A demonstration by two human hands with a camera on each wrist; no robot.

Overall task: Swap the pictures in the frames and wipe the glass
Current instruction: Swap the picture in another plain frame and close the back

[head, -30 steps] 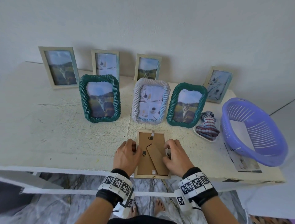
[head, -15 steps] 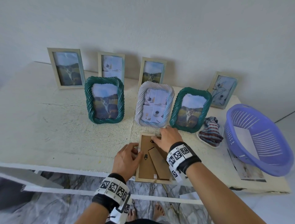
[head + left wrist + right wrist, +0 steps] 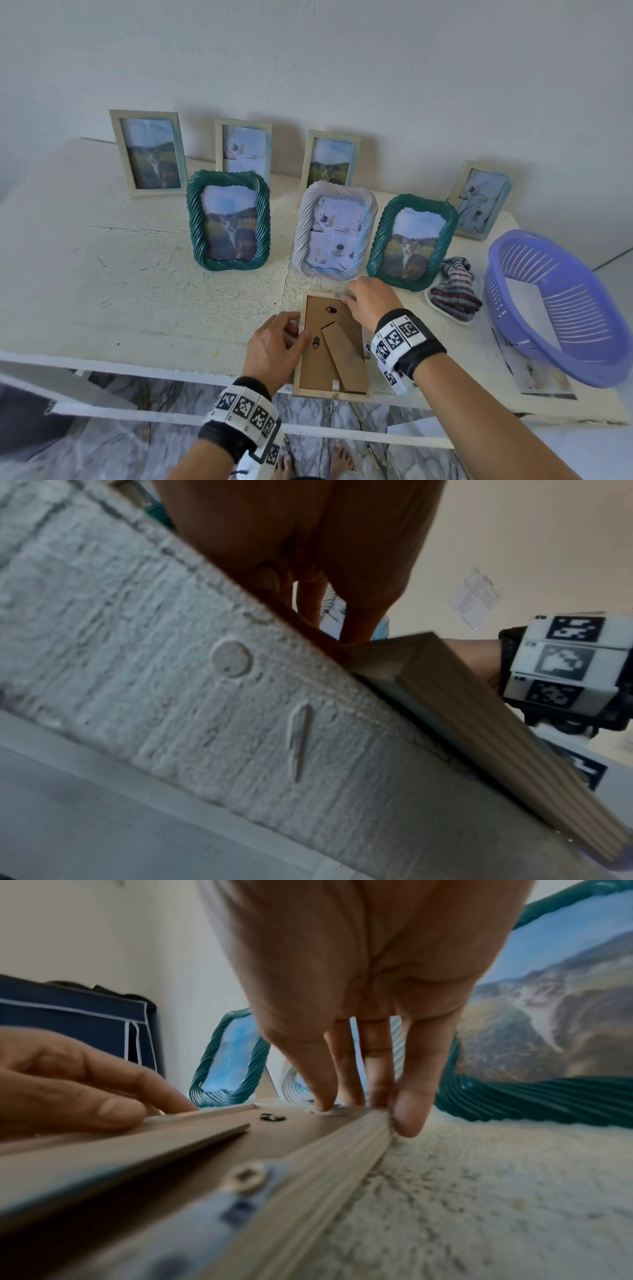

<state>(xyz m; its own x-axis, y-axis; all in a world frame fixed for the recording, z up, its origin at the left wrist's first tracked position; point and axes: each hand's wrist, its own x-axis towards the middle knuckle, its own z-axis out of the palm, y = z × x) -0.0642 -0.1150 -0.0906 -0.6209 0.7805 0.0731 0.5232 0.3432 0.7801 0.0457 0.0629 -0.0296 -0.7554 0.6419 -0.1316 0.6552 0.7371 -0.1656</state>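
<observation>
A pale wooden picture frame (image 3: 315, 363) lies face down at the table's front edge, its brown backing and folded stand flap (image 3: 342, 356) up. My left hand (image 3: 294, 334) grips the frame's left rail, thumb on the backing; in the left wrist view the fingers (image 3: 356, 620) come down at the frame's corner (image 3: 462, 723). My right hand (image 3: 349, 296) pinches the frame's far top rail at the metal clip. In the right wrist view its thumb (image 3: 318, 1085) presses on the rail (image 3: 342, 1139) and its fingers reach behind the edge.
Behind the flat frame stand two green twisted frames (image 3: 227, 221) (image 3: 411, 243) and a white twisted one (image 3: 335, 229), with several plain frames against the wall. A striped cloth (image 3: 454, 291) lies right of them. A purple basket (image 3: 555, 305) sits over a loose print (image 3: 534, 370).
My right hand has left the frame's right side and reached up to its top edge at the clip. My left hand has stayed on the left rail.
</observation>
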